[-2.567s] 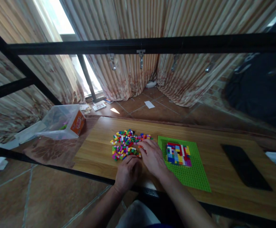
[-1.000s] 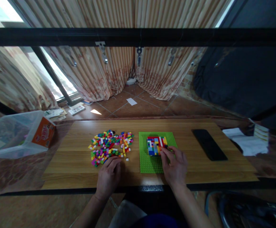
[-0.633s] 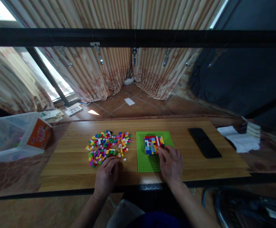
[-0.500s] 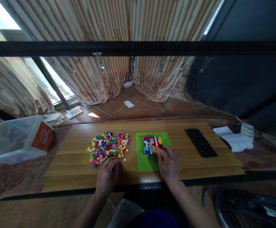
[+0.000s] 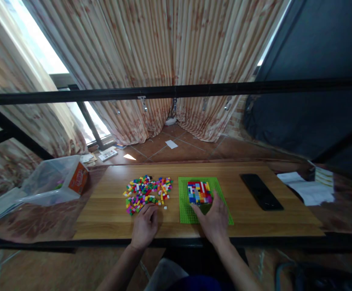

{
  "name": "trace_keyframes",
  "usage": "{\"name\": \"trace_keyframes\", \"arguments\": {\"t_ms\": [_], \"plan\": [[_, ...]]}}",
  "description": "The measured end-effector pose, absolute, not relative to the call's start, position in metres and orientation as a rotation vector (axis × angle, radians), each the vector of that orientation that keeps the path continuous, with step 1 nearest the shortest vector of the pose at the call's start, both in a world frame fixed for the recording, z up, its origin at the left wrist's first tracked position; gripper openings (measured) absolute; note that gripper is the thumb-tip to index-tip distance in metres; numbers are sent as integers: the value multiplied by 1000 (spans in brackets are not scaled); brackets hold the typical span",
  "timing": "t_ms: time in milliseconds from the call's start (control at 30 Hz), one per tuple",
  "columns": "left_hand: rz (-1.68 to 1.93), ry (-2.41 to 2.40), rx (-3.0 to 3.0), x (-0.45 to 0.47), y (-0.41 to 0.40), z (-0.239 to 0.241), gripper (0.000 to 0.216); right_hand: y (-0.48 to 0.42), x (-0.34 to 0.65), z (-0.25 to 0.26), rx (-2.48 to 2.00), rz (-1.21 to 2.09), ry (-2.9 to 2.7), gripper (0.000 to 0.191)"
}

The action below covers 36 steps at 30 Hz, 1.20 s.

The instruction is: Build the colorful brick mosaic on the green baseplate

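Table (head view): wood-look top point(image 5: 103, 220), bricks L & mid, phone-like slab point(image 5: 261, 192) R, dark & flat.
R hand point(image 5: 215, 218): thumb & fingers spread wide round near R corner of the build; thumb tip by its near edge, fingers by its R edge. Can't tell from here if the tips touch it.
Brick build point(image 5: 199, 192): multicol. square, red/blue/yellow/white etc., over upper-mid pt of the green baseplate point(image 5: 185, 216). Can't tell if it's pressed onto the studs.
L hand point(image 5: 145, 226): fingers curled in loosely, knuckles up, at near edge of the loose bricks point(image 5: 147, 192). Can't see if anything's tucked inside.
Loose bricks: mixed cols., spread out, L of baseplate w/ bare wood btwn. One white brick point(image 5: 165, 207) apart, just R of L hand.
Floor, L: clear plastic bin point(image 5: 47, 182) w/ orange label point(image 5: 79, 178), sth small & green inside; papers near it.
Floor, R: white papers point(image 5: 306, 188) past table end.
Behind: black rail point(image 5: 194, 89) runs across, striped curtains point(image 5: 133, 48) beyond, dk blue cover point(image 5: 309, 121) far R.
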<state>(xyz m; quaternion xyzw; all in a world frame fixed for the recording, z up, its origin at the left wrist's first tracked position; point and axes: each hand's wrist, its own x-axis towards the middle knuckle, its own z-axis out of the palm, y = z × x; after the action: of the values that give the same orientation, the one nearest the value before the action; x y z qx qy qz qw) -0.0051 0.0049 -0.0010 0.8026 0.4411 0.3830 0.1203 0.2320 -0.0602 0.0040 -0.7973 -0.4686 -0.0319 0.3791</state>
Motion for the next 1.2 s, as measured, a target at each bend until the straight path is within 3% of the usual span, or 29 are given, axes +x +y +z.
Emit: {"name": "trace_keyframes", "arguments": {"t_ms": [333, 733, 967, 1200], "plan": [[1142, 1281, 2348, -3, 1, -2, 21, -38, 233, 0, -2117, -130, -1230, 96], [1141, 1306, 2282, -2, -3, -2, 24, -53, 346, 0, -1954, 473, -1682, 96], [1159, 1292, 2241, -1, -5, -3, 24, -37, 337, 23, -1707, 846, -1936, 94], [1271, 1298, 2207, -7, -10, 7, 26, -20, 329, 18, -1613, 933, -1952, 93]]}}
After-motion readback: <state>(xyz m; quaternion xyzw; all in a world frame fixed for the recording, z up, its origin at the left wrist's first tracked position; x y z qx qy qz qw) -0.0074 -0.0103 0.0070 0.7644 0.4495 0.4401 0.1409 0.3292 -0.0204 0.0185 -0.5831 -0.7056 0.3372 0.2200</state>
